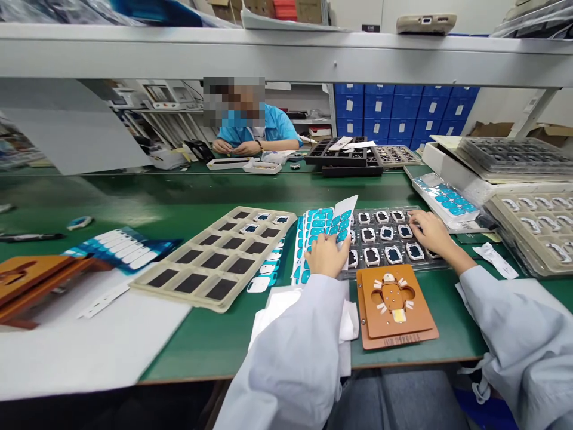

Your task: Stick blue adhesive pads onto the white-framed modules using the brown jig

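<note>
Left hand (329, 255): closed on a tilted sheet of teal stickers (344, 222), upright beside the clear tray (382, 245). Right hand (430, 232): fingers at the tray's right end, by the dark-centred parts (394, 255); whether they pinch one cannot be told. Handling, as judged: sheet kept uncreased, parts gripped by their rims. Edges: orange fixture (396, 295) in front, beige tray (219, 307) leftward. Open room: green tabletop (385, 190) beyond.

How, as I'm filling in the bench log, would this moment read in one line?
left hand: holding raised teal-and-white sticker sheet | right hand: at right end of clear tray | orange fixture: in front of tray
</note>
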Demonstrator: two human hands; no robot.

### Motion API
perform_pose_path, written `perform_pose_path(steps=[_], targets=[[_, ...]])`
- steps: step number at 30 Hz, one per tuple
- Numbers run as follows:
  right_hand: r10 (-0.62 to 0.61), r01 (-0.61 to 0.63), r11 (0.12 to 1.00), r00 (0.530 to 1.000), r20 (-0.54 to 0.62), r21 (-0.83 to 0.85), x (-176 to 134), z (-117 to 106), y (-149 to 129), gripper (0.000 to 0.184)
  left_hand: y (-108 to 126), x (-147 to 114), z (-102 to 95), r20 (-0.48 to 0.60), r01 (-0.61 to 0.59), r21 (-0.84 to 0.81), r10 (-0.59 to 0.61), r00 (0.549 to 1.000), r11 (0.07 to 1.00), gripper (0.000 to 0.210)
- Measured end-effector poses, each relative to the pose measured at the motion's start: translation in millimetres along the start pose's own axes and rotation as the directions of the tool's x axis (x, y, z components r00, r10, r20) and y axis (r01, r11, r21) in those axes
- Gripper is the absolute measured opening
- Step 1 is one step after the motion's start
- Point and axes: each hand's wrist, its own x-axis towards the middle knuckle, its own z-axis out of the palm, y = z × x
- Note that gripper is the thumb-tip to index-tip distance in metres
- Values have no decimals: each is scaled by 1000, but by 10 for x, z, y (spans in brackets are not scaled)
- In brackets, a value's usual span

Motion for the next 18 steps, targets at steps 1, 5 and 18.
perform_pose_path(steps=[1, 5, 18], targets=[[3, -3, 1000, 1000, 13, 5, 4, 13, -8, 21, -8, 14, 3, 10, 10, -38, -10, 1000, 999, 49], [-2, 0, 1000, 995, 100, 21, 46, 72, -58, 20, -53, 89, 25, 47, 54, -136, -48, 998, 989, 51], [39, -48, 998, 977, 211, 37, 212, 72, -2, 34, -169, 199, 107, 85, 72, -316, -47, 995, 946, 47]])
